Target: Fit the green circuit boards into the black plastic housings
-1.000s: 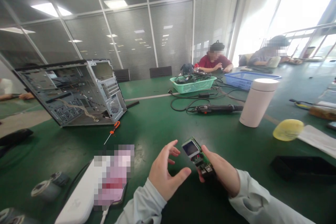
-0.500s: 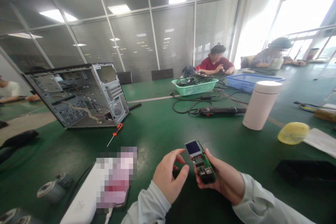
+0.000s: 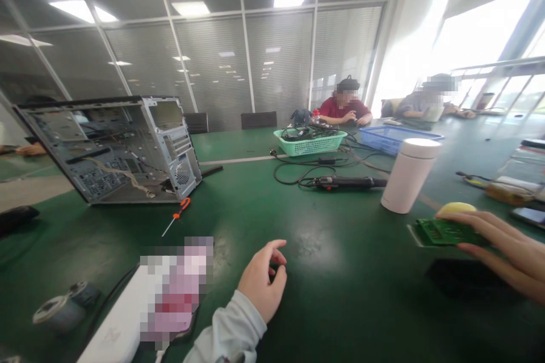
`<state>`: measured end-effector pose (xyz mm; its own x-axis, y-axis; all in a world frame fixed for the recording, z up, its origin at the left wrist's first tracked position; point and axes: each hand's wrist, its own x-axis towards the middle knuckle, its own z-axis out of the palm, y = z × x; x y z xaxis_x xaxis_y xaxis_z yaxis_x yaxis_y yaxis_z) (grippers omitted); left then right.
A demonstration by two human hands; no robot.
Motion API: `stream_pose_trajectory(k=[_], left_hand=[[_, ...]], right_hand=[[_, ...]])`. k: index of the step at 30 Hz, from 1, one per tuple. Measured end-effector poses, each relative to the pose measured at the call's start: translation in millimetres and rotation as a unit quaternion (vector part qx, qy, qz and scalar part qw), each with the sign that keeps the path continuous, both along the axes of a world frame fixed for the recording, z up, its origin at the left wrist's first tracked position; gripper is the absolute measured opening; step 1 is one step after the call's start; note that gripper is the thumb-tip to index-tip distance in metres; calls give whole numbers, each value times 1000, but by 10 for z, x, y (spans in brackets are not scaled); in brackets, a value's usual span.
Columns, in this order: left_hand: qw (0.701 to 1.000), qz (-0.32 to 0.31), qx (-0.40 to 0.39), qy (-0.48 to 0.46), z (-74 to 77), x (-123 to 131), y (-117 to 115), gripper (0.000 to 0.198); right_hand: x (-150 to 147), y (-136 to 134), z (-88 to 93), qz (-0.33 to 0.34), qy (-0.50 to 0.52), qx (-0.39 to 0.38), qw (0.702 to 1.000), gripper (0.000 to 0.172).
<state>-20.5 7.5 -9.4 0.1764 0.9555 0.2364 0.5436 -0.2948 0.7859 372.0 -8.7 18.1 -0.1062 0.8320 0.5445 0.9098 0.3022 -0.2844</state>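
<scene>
Circuit board (image 3: pixel 447 233) is held in the right fingers (image 3: pixel 489 222) toward the worktop's (image 3: pixel 340 306) near edge. Left fingers (image 3: pixel 269 249) curl, narrowly parted.

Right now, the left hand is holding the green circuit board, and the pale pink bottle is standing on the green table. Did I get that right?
Not quite: the right hand is holding the green circuit board, as the head view shows. The pale pink bottle is indeed standing on the green table.
</scene>
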Motion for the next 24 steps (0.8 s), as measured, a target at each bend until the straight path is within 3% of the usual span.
stream_pose_trajectory(k=[3,7,11,13,20,24], left_hand=[[1000,-3,-5,-5,-30,-18,25,39],[1000,-4,-5,-12,-53,-38,55,38],[1000,-4,-10,-11,-36,-37,64,39],[1000,-3,-12,-11,-24,-34,63,39],[1000,1,-12,-21,2,-16,48,39],[1000,1,-10,-26,-2,-15,46,39]], right_hand=[[445,-187,-87,11,9,-23,1000,36],[651,-349,-143,9,86,-74,993,30],[742,-285,-42,14,92,-231,968,38],[754,-235,12,16,73,-266,961,44],[723,-176,-62,26,29,-256,966,44],[683,-222,-197,38,31,-191,980,46]])
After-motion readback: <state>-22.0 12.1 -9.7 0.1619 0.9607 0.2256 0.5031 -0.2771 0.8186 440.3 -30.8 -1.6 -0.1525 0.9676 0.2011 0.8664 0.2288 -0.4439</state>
